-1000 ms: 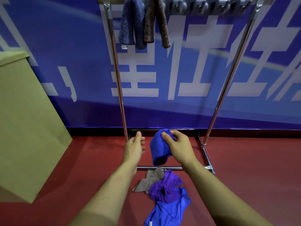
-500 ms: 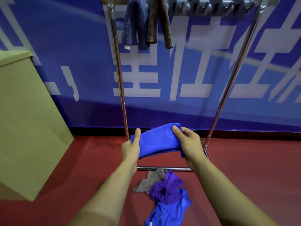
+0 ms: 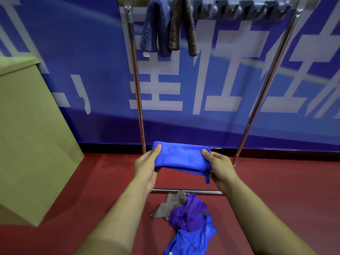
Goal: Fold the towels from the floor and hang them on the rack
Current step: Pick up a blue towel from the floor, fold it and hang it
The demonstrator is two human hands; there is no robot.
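A folded bright blue towel (image 3: pixel 181 156) is stretched flat between my hands above the red floor. My left hand (image 3: pixel 146 167) pinches its left end, thumb on top. My right hand (image 3: pixel 219 165) pinches its right end the same way. On the floor below lie a grey-brown towel (image 3: pixel 170 204), a purple towel (image 3: pixel 187 213) and another blue towel (image 3: pixel 193 240), bunched together. The metal rack (image 3: pixel 137 89) stands ahead, with a blue-grey towel (image 3: pixel 154 26) and a brown towel (image 3: pixel 181 24) hanging from its top bar.
A large cardboard box (image 3: pixel 31 137) stands at the left. A blue banner wall (image 3: pixel 211 80) runs behind the rack. A row of grey hooks (image 3: pixel 239 9) lines the top bar to the right of the hung towels. The rack's base bar (image 3: pixel 185 191) lies on the floor.
The blue towel hung bunched from my right hand. My left hand took its other end, and both hands spread it into a flat folded strip.
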